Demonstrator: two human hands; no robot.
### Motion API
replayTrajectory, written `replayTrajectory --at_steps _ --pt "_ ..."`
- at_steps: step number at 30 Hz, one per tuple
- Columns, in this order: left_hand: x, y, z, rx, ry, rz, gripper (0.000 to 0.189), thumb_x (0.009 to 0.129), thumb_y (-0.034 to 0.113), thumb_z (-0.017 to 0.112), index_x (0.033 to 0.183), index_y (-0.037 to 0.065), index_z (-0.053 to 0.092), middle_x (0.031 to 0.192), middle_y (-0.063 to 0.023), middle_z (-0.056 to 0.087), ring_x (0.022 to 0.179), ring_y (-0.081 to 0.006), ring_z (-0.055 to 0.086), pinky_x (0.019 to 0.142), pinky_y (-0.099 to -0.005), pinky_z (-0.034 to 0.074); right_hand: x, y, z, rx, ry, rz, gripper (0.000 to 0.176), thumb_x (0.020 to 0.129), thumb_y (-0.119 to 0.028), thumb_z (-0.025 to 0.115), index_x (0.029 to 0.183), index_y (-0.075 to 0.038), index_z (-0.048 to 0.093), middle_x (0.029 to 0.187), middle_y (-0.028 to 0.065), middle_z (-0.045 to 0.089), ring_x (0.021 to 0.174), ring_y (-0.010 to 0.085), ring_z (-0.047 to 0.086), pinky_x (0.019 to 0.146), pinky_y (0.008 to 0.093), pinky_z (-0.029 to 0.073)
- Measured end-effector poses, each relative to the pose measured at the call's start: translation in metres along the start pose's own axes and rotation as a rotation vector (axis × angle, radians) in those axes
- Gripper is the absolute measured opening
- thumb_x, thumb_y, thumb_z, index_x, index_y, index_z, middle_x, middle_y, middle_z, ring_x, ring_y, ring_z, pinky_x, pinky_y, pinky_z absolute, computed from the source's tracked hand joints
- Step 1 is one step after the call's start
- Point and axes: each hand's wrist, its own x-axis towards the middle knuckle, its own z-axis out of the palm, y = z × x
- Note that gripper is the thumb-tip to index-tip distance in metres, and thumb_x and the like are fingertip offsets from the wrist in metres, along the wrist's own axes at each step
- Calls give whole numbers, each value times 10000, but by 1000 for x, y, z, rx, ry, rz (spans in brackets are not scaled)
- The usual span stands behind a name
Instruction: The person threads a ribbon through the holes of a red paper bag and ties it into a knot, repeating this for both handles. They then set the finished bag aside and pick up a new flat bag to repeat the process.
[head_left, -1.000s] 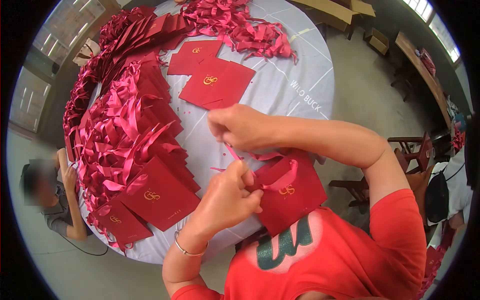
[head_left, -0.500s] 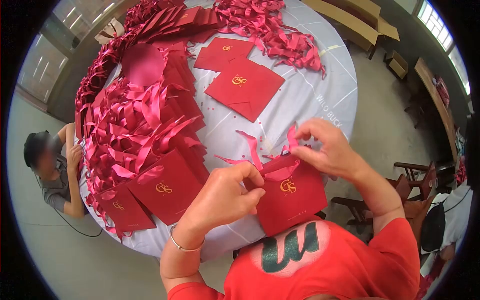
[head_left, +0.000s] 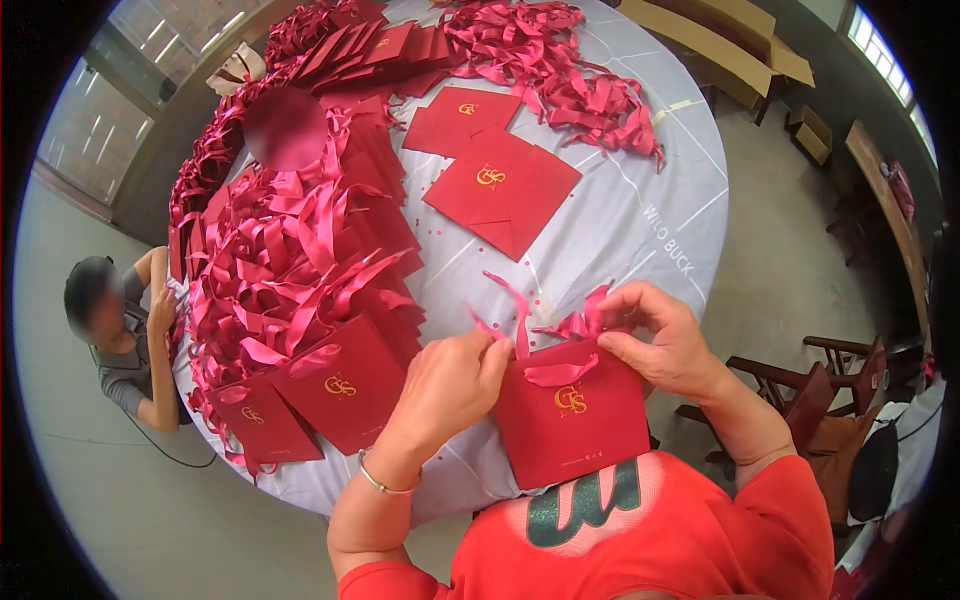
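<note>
A red paper bag [head_left: 575, 425] with a gold monogram stands tilted at the table's near edge, against the red shirt. A pink ribbon handle [head_left: 562, 374] loops over its front, and loose ribbon ends [head_left: 520, 310] rise behind its top edge. At the upper left corner, my left hand [head_left: 452, 388] is closed with thumb and forefinger together on a ribbon end; the fingertips are partly hidden. My right hand [head_left: 662, 338] pinches a bunched pink ribbon [head_left: 582, 322] at the upper right corner.
Finished-looking red bags with ribbons [head_left: 345, 385] crowd the left side. Two flat red bags [head_left: 500, 185] lie mid-table, below a heap of pink ribbons [head_left: 590, 95]. A person [head_left: 125, 340] sits at left. Wooden chairs [head_left: 800, 385] and cardboard boxes [head_left: 700, 40] stand right.
My left hand has moved to the bag's upper left corner and closed on a ribbon end. My right hand stays at the right corner. The view has shifted slightly.
</note>
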Motion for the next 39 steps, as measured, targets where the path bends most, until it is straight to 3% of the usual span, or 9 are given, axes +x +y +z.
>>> replayTrajectory --at_steps 1,5,7,13,20,25,29,34,39 --pt "2 -4 2 -15 -15 -9 331 944 256 572 804 -29 663 629 -254 550 546 -370 575 538 -451 420 -2 1 2 229 -4 62 327 846 -10 722 1133 -10 566 986 68 650 891 133 627 788 283 527" --pt "8 -3 4 -244 -96 -150 362 955 260 590 765 -44 639 632 -204 618 550 -276 593 573 -407 470 -5 -4 9 704 -59 306 449 899 9 662 1296 3 451 1069 102 668 971 141 639 836 273 539" --pt "8 -13 15 -736 -138 -253 310 1023 197 517 891 -26 688 744 -73 695 648 -83 612 574 -263 483 -8 -9 9 683 -120 338 450 915 10 637 1318 7 436 1086 118 671 981 139 642 838 271 539" --pt "8 -13 16 -910 -210 -307 260 1035 172 492 1060 -33 648 871 -118 717 770 -133 679 666 -247 547 -9 -22 6 619 -231 352 446 949 25 570 1362 15 402 1110 149 681 970 133 651 825 265 543" --pt "8 -8 27 -1069 -46 -252 261 1043 162 460 1072 -27 637 860 -86 710 694 -69 598 620 -205 479 -6 -23 2 526 -255 279 455 946 32 550 1372 18 393 1149 137 658 1012 130 636 854 269 529" --pt "9 -15 37 -986 -33 -75 261 1057 175 426 1144 -1 597 954 -124 719 875 -124 677 761 -244 554 11 -19 6 434 -301 243 463 946 -22 583 1377 15 416 1188 114 633 1068 128 606 919 283 498" --pt "8 -8 30 -1074 -18 -79 248 1054 175 429 1112 2 597 991 -134 715 875 -138 685 757 -250 559 16 -26 11 443 -279 302 466 943 -64 619 1366 13 438 1190 106 624 1068 129 605 923 274 493" --pt "9 2 11 -1355 -139 -413 265 1049 198 396 1093 -4 561 1018 -150 696 870 -201 687 780 -322 563 13 -25 9 315 -280 215 657 837 -135 777 1382 3 435 1179 83 601 1114 146 582 967 295 466" --pt "12 -9 16 -1384 -106 -360 215 1028 182 436 1089 6 543 990 -155 707 879 -237 702 809 -361 577 4 -15 10 148 -188 56 828 718 -170 867 1416 -63 434 1212 102 575 1096 174 583 956 325 470"
